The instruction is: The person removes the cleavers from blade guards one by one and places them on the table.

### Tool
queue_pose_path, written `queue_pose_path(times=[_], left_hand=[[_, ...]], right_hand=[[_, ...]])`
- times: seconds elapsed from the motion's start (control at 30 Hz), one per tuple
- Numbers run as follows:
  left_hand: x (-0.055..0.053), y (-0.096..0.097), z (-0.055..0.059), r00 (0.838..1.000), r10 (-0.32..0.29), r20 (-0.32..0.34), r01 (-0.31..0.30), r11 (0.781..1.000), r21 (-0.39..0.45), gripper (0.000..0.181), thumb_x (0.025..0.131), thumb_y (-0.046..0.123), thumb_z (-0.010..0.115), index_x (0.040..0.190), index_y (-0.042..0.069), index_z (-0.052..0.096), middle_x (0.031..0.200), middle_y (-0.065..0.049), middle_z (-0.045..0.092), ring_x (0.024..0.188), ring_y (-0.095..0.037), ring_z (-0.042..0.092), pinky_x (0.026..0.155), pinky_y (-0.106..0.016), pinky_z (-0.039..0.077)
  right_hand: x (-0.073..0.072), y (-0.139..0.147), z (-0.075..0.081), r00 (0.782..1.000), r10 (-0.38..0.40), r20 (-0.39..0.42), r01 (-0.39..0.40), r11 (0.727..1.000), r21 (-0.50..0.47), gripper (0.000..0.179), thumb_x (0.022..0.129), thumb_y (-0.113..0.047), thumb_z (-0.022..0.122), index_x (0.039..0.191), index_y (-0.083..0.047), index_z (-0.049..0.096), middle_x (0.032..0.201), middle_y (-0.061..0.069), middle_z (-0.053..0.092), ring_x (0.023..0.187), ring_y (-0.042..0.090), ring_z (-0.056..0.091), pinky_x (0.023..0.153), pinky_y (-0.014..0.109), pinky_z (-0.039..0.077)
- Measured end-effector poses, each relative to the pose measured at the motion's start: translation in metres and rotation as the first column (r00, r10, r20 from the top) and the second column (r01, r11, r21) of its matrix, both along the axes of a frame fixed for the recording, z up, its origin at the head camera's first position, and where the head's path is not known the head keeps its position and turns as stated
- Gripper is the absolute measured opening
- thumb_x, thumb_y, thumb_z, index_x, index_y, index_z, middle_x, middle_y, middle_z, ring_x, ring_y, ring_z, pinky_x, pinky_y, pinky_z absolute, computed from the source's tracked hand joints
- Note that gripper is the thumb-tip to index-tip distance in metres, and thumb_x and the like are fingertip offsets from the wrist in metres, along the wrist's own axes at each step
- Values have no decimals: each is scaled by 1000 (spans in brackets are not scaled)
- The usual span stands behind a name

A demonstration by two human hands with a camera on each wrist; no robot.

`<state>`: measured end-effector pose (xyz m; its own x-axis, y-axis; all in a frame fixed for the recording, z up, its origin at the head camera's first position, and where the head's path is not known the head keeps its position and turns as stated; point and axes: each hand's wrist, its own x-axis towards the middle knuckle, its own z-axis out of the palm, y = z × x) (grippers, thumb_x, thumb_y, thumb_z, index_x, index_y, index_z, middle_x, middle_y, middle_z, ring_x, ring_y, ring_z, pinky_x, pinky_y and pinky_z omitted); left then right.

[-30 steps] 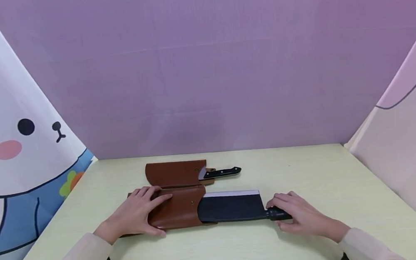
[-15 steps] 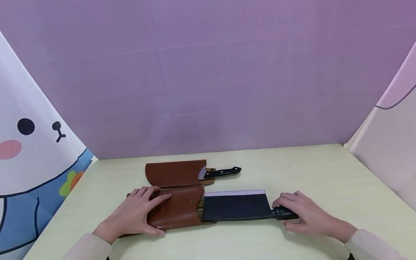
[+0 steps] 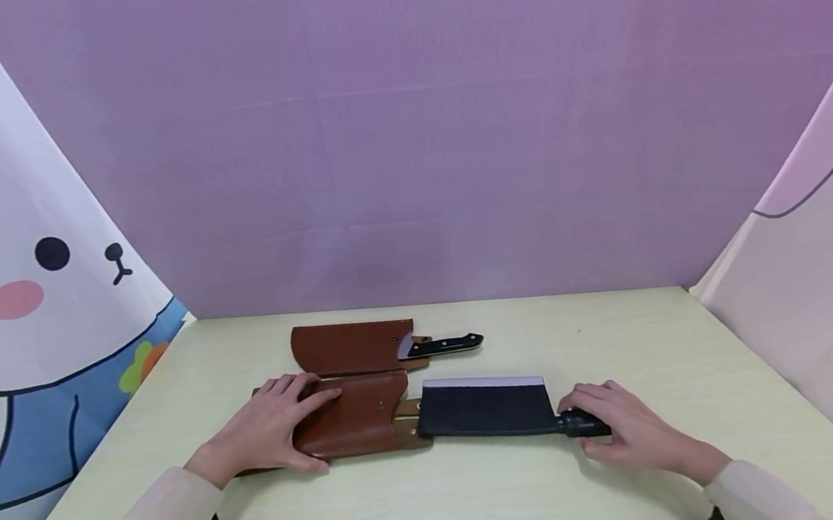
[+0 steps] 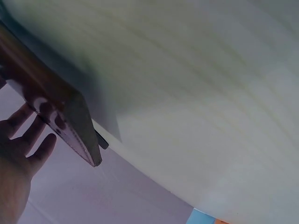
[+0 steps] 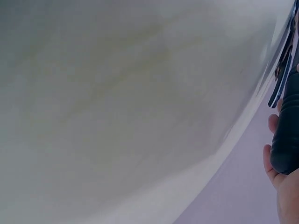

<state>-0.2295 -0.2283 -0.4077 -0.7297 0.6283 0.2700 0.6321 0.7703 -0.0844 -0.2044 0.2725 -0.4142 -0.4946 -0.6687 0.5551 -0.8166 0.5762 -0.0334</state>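
A cleaver with a black blade and a pale upper edge lies level in the head view, its handle to the right. My right hand grips that black handle, fingers wrapped around it in the right wrist view. To the left is a brown leather sheath, its mouth facing the cleaver and its tan inner flap showing. The blade's far end overlaps the edge of that flap. My left hand rests spread over the sheath, thumb by its near edge; the left wrist view shows the sheath's closed end beside the fingers.
Just behind lies a second brown sheath holding a knife with a black riveted handle. Both sit on a pale wooden table. A purple cloth backdrop rises behind, and a printed cartoon cloth hangs at the left.
My right hand has drawn the cleaver rightward, out of the sheath's mouth, exposing the tan flap. My left hand and its sheath have barely moved, and the second sheath stays put.
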Motion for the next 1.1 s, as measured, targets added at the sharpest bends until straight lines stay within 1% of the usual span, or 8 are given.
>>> queue_pose_path(times=[0.2,0.53,0.67,0.83,1.0,1.1], left_hand=[[0,0,0,1000,4,13,-4,1000,-10,96,58,84,52,135,28,44,130,-9,44,114,-26,45,89,-50,39],[-3,0,-5,1000,-16,10,15,1000,24,96,57,84,54,134,27,46,127,-8,46,109,-23,45,90,-48,38],[-3,1,-4,1000,-4,30,4,1000,13,96,58,84,52,135,27,45,128,-8,45,111,-24,45,90,-48,38],[-2,2,-3,998,8,61,-8,1000,4,96,58,84,52,135,27,44,129,-8,44,113,-25,44,91,-49,38],[-4,2,-3,998,4,66,-4,1000,-2,96,59,84,51,135,27,44,130,-8,44,115,-25,44,91,-49,38],[-4,2,-3,997,2,73,-2,1000,-3,96,59,84,52,135,27,44,130,-8,44,115,-25,44,91,-49,38]], right_hand=[[0,7,1,1000,-9,-1,9,1000,-3,45,55,-12,71,99,-15,61,92,-14,58,75,-1,47,70,18,32],[0,19,2,1000,-6,18,6,1000,-5,48,54,-10,71,100,-18,61,93,-15,58,77,-1,48,69,19,32],[1,24,1,1000,-16,24,16,1000,-6,48,54,-10,72,100,-18,60,93,-16,58,76,-2,48,69,19,32],[2,29,-1,1000,-28,7,28,1000,-1,49,53,-11,72,100,-19,60,91,-17,58,76,-1,49,69,18,32],[3,32,0,1000,-30,0,30,1000,4,50,52,-11,72,100,-19,60,91,-17,57,76,-2,49,69,18,32],[3,32,0,1000,-17,1,17,1000,1,50,52,-9,72,100,-19,60,91,-16,57,77,-1,49,69,18,31]])
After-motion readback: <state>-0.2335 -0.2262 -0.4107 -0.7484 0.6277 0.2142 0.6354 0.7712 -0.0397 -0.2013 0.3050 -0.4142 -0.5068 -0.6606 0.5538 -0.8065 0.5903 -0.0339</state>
